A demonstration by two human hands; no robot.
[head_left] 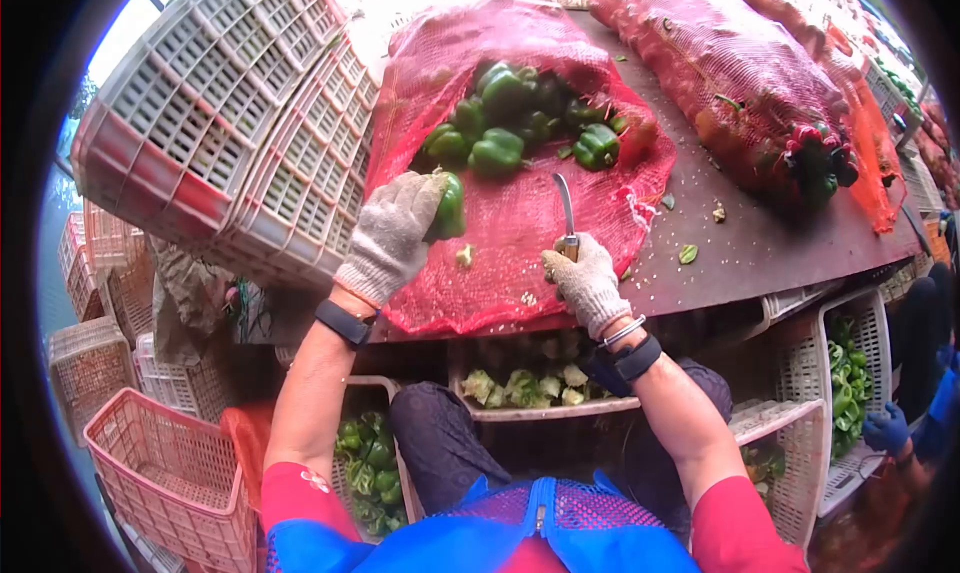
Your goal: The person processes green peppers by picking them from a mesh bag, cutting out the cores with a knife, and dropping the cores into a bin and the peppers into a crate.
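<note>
Both hands wear off-white knitted gloves and are apart from each other. The left hand (pixel 392 235), left of centre, is closed around a glossy green bell pepper (pixel 449 209) above the red mesh sack. The right hand (pixel 588 281), near the centre, grips a slim knife with a curved metal blade (pixel 566 199), blade pointing toward the top of the frame; the blade is clear of the pepper. The opened red mesh sack (pixel 490 263) lies on a dark reddish-brown tabletop (pixel 770 245), with loose green peppers (pixel 497 153) in its mouth at upper centre. A filled pinkish-red mesh sack (pixel 725 68) lies at upper right. Pale green cut pieces (pixel 524 387) sit below the tabletop edge, at lower centre; their container appears to be a crate, though shadow obscures it.
</note>
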